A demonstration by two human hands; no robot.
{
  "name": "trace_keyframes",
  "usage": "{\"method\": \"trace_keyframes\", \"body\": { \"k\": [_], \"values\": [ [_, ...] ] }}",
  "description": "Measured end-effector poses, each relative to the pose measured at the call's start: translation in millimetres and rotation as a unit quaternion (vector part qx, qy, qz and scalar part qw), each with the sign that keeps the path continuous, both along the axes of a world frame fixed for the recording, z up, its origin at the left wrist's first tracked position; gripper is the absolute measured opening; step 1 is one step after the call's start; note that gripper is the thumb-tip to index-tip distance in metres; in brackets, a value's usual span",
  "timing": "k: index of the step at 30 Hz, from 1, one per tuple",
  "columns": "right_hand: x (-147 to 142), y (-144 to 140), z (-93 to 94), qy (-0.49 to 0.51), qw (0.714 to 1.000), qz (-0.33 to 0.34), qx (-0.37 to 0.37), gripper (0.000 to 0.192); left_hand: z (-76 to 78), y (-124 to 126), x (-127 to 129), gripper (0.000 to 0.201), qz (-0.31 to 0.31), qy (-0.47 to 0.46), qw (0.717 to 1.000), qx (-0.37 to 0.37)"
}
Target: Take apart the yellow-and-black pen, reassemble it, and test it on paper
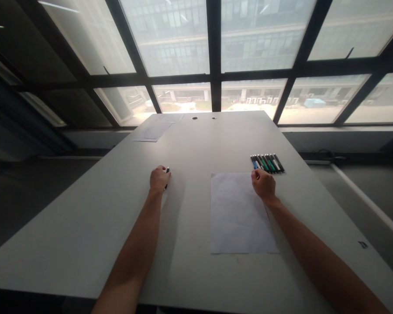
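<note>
Here, mid-frame, my left hand [159, 179] grips a dark pen [167, 172]; my right hand [263, 183], loosely curled, rests on the sheet's [239, 218] upper right corner below the pen row [267, 163].

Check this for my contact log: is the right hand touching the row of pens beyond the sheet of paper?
Cannot tell. In the head view the right hand rests at the paper's top corner, just short of the row of pens; the fingertips are hidden.

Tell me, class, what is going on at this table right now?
A person sits at a pale grey table. The left hand grips a dark pen. The right hand rests on the top corner of a blank white paper sheet, just below a row of coloured pens.
</note>
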State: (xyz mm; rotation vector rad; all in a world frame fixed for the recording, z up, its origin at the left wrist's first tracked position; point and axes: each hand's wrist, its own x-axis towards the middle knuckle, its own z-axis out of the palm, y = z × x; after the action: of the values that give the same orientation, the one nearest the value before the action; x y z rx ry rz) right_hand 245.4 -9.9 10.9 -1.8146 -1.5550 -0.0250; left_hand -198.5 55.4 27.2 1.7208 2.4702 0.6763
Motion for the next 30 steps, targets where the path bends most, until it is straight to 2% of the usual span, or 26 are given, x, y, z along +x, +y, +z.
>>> {"method": "trace_keyframes", "body": {
  "k": [5,9,12,15,17,21,23,27,30],
  "values": [
    [1,1,-1.2,0.009,1.0,0.009,0.026,0.025,9.7,1,9,0.033,-0.015,-0.056,0.998,-0.008],
    [0,0,2.7,0.031,0.997,0.035,0.058,0.026,31.7,-4,36,0.057,-0.077,-0.155,0.984,0.051],
    [-3,-1,8.9,0.062,0.991,0.088,0.083,0.027,52.0,-13,68,0.072,-0.161,-0.295,0.938,0.084],
    [-10,-5,16.3,0.116,0.973,0.177,0.093,0.026,66.9,-25,102,0.06,-0.221,-0.403,0.881,0.111],
    [-16,-9,21.1,0.159,0.955,0.239,0.081,0.023,70.5,-33,124,0.052,-0.245,-0.452,0.849,0.123],
    [-33,-20,27.4,0.236,0.91,0.339,0.03,0.025,63.3,-49,163,0.046,-0.265,-0.531,0.793,0.137],
    [-39,-23,27.0,0.265,0.894,0.361,0.017,0.027,55.2,-55,179,0.046,-0.269,-0.561,0.77,0.143],
    [-43,-20,17.0,0.31,0.894,0.32,0.042,0.019,34.6,-62,198,0.044,-0.255,-0.603,0.741,0.149],
    [-37,-12,6.8,0.361,0.888,0.277,0.06,0.021,17.4,-62,202,0.04,-0.25,-0.594,0.747,0.166]
  ]
}}
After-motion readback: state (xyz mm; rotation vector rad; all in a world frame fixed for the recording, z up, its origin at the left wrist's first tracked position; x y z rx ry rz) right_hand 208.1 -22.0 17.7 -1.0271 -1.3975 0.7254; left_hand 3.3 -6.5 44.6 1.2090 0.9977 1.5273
